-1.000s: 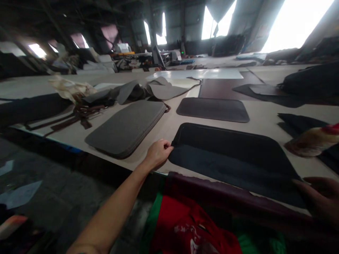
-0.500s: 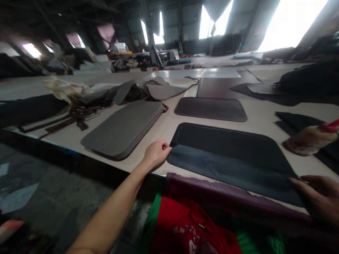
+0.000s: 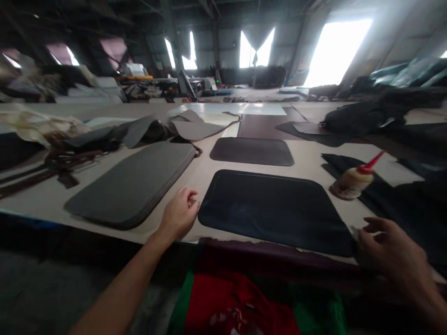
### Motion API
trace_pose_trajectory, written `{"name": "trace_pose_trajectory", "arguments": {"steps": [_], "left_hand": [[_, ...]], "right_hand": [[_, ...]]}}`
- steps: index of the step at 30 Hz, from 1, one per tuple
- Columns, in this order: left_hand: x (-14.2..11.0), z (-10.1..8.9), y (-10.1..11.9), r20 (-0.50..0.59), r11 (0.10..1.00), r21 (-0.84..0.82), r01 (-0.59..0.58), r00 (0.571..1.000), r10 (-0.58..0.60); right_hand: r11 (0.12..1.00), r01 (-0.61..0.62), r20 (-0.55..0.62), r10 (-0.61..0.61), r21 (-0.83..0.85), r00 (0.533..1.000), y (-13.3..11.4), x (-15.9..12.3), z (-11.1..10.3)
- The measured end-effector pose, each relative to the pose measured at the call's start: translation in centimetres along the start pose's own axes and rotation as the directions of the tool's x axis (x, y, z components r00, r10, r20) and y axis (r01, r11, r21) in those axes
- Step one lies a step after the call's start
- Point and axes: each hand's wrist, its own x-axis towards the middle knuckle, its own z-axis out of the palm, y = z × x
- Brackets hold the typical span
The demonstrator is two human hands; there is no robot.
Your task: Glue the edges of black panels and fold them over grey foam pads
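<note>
A black rounded panel [image 3: 275,209], like leather or coated fabric, lies flat at the table's front edge. Just off its left end is my left hand [image 3: 179,211], its fingers loosely bent and apart with nothing seen in them. By the panel's right front corner hovers my right hand [image 3: 393,244], thumb and fingers parted and holding nothing visible; I cannot tell whether a fingertip touches the corner. Behind the black panel rests a smaller dark brown-grey panel [image 3: 252,151]. A stack of grey rounded panels [image 3: 134,181] sits to the left of my left hand.
A glue-type bottle with a red nozzle [image 3: 352,183] stands at the right, beside dark sheet pieces [image 3: 340,163]. Grey offcuts [image 3: 195,128] and brown strips [image 3: 66,170] lie farther back and left. Maroon material [image 3: 244,251] hangs along the front edge.
Both hands have come away from the black panel's ends, and their fingers have loosened. The panel's raised front part now lies flat. My view has turned right.
</note>
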Motion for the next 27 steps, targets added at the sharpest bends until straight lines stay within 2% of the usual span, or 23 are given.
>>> {"name": "trace_pose_trajectory", "arguments": {"steps": [2, 3, 4, 6, 8, 9, 10, 12, 14, 17, 20, 23, 27], "left_hand": [[-0.5, -0.3, 1.7, -0.032, 0.986, -0.030, -0.163, 0.986, 0.162], [-0.8, -0.1, 2.9, -0.013, 0.960, -0.055, -0.275, 0.961, 0.275], [-1.1, 0.2, 4.2, 0.036, 0.916, -0.088, -0.392, 0.918, 0.396], [-1.7, 1.4, 6.9, 0.198, 0.800, -0.156, -0.579, 0.776, 0.599], [-2.4, 2.8, 9.1, 0.370, 0.719, -0.181, -0.671, 0.631, 0.682], [-2.7, 3.4, 9.8, 0.442, 0.702, -0.169, -0.692, 0.583, 0.682], [-3.0, 3.9, 10.2, 0.495, 0.698, -0.143, -0.702, 0.560, 0.665], [-3.4, 4.5, 9.8, 0.546, 0.705, -0.078, -0.705, 0.562, 0.621], [-3.5, 4.7, 8.0, 0.529, 0.711, -0.017, -0.703, 0.597, 0.603], [-3.3, 4.7, 3.6, 0.441, 0.716, 0.074, -0.694, 0.667, 0.600], [-3.0, 4.3, -0.9, 0.351, 0.739, 0.138, -0.660, 0.730, 0.586], [-2.5, 3.7, -4.3, 0.306, 0.793, 0.090, -0.603, 0.774, 0.554], [-1.7, 3.7, -6.9, 0.294, 0.855, -0.061, -0.514, 0.810, 0.508]], "right_hand": [[0.992, 0.111, -0.038, -0.109, 0.059, 0.993, -2.0, -1.1, -0.1], [0.972, 0.210, -0.051, -0.206, 0.102, 0.977, -3.4, -1.8, 0.1], [0.931, 0.340, -0.042, -0.337, 0.136, 0.941, -5.0, -2.6, 0.6], [0.802, 0.569, 0.039, -0.584, 0.181, 0.811, -8.2, -4.1, 2.0], [0.688, 0.702, 0.181, -0.725, 0.185, 0.664, -10.5, -5.5, 3.6], [0.658, 0.733, 0.250, -0.749, 0.172, 0.614, -11.2, -6.1, 4.2], [0.646, 0.749, 0.306, -0.750, 0.148, 0.586, -11.5, -6.6, 4.7], [0.660, 0.747, 0.380, -0.714, 0.084, 0.589, -11.1, -7.2, 5.0], [0.699, 0.715, 0.412, -0.655, 0.014, 0.633, -9.7, -7.3, 4.5], [0.769, 0.634, 0.426, -0.547, -0.085, 0.720, -6.8, -7.0, 3.2], [0.818, 0.552, 0.386, -0.463, -0.161, 0.798, -3.7, -6.6, 2.6], [0.846, 0.497, 0.331, -0.421, -0.194, 0.845, -1.0, -6.4, 2.6], [0.905, 0.406, 0.236, -0.370, -0.126, 0.898, 1.4, -4.4, 1.8]]}}
